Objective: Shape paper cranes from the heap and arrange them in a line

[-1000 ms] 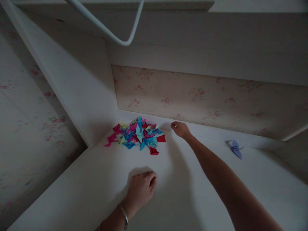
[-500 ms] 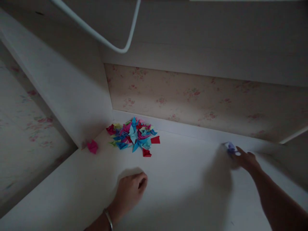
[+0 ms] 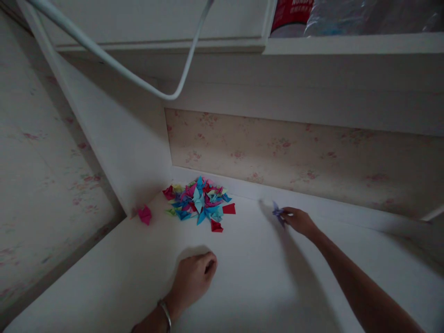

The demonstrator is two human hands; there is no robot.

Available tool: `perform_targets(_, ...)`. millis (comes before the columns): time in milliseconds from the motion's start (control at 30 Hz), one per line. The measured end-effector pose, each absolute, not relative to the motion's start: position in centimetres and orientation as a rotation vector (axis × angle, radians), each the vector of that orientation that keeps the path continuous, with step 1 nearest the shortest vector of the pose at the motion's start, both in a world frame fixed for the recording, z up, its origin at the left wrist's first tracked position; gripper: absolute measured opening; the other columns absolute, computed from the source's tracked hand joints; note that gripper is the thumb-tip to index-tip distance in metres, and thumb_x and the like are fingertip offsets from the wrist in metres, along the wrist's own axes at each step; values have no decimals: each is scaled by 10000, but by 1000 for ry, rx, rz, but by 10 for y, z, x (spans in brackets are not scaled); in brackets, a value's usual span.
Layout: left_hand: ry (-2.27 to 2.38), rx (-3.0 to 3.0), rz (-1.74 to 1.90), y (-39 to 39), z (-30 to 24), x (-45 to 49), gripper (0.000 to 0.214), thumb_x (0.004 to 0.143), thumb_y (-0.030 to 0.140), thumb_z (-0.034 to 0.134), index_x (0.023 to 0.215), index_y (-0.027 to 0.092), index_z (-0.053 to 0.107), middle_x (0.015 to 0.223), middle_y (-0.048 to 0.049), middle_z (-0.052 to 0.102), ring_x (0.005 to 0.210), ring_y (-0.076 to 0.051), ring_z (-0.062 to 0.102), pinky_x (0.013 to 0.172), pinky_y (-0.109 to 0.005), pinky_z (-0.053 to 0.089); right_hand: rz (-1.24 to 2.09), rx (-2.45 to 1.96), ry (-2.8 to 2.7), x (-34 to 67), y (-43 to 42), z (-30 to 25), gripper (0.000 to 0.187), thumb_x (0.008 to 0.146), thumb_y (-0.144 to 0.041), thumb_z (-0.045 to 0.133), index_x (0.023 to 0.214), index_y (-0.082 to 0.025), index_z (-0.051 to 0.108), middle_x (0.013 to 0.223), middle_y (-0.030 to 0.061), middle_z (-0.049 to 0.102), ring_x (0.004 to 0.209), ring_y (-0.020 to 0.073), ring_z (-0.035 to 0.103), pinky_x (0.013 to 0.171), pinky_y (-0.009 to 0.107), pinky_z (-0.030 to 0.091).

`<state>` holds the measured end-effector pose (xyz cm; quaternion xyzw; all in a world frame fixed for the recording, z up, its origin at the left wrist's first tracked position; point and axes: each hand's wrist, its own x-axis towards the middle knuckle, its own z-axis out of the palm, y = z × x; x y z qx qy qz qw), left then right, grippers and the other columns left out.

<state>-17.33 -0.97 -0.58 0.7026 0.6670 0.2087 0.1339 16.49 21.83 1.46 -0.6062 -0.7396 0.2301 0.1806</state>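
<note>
A heap of small folded paper cranes point(image 3: 200, 204) in blue, pink, red and yellow lies in the back left corner of a white desk point(image 3: 263, 286). My right hand point(image 3: 299, 221) pinches a purple paper crane point(image 3: 278, 213) just above the desk, a little right of the heap. My left hand point(image 3: 193, 279) rests on the desk in a loose fist, nearer to me than the heap, with a metal bangle on the wrist. One pink crane point(image 3: 144, 215) sits apart at the desk's left edge.
A white side panel point(image 3: 121, 143) walls the desk on the left and floral wallpaper point(image 3: 298, 157) backs it. A shelf point(image 3: 347, 44) overhead carries a red-labelled pack and clear plastic. A white cable point(image 3: 145, 83) loops down from above.
My right hand went from the heap out to the purple crane at the far right, took hold of it, and has carried it leftward toward the heap. A pink crane now lies at the left edge.
</note>
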Motion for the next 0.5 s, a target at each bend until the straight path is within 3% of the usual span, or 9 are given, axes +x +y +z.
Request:
perform_targets(100,1938,2048,604,-11,-5,-174,190,858,245,451,802,263,632,702,40,687,629,-111,627,582,-212,350,963,-1453,-2171,67,205,34,215,767,-339,540,774,-181,686,644,17,665,640,179,632,618,273,505)
perform_targets(200,1929,2044,595,-14,-5,-171,196,859,242,447,783,250,627,695,34,674,612,-106,609,582,-211,358,1126,-1249,-2162,-17,205,50,255,803,-328,523,911,-159,682,757,38,691,670,160,642,618,260,523)
perform_targets(267,1924,2029,623,-17,-5,-170,189,853,221,448,784,237,624,728,20,671,633,-107,605,597,-210,376,1155,-1140,-2116,-57,211,59,373,859,-320,458,1188,-184,569,965,60,690,767,154,657,675,266,533)
perform_targets(333,1932,2015,701,-18,-4,-176,195,855,195,433,801,228,617,784,6,661,687,-112,605,634,-208,406,1141,-1067,-2075,-81,216,64,497,885,-305,424,1371,-216,369,1213,83,596,932,160,638,769,286,523)
perform_targets(400,1990,2019,791,-17,-1,-194,219,873,198,401,827,223,613,838,-12,642,767,-124,603,708,-219,436,1095,-1044,-2063,-88,217,64,574,879,-306,443,1420,-235,268,1357,94,476,1095,189,565,872,330,485)
perform_targets(500,2262,2051,859,-6,8,-241,238,885,289,406,899,211,631,938,-59,609,910,-175,574,863,-300,435,1001,-1064,-2100,-76,205,47,636,790,-339,582,1379,-242,361,1387,94,432,1250,264,420,1004,416,369)
